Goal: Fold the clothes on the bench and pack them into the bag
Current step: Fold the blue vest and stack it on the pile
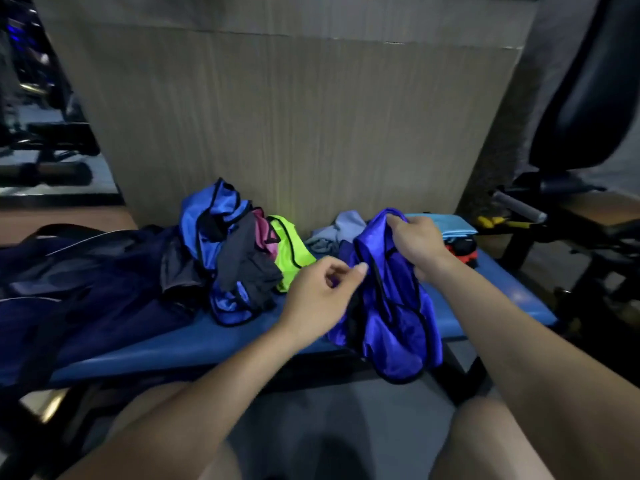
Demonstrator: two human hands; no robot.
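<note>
A shiny blue vest with black trim (394, 317) hangs over the front edge of the blue bench (173, 348). My right hand (417, 239) grips its top end and holds it up. My left hand (320, 292) pinches its left edge between thumb and fingers. A heap of clothes lies mid-bench: another blue vest (214, 216), a dark grey garment (242, 261), a pink piece (263, 233) and a neon yellow vest (289, 251). A grey-blue cloth (341, 230) sits behind my hands. The dark navy bag (79, 278) lies open at the left end.
A wood-grain panel (294, 126) rises right behind the bench. A light blue folded towel (453, 225) and a red-black item (462, 249) sit at the bench's right end. Gym equipment (581, 98) stands to the right, weights and a bench (45, 143) to the left.
</note>
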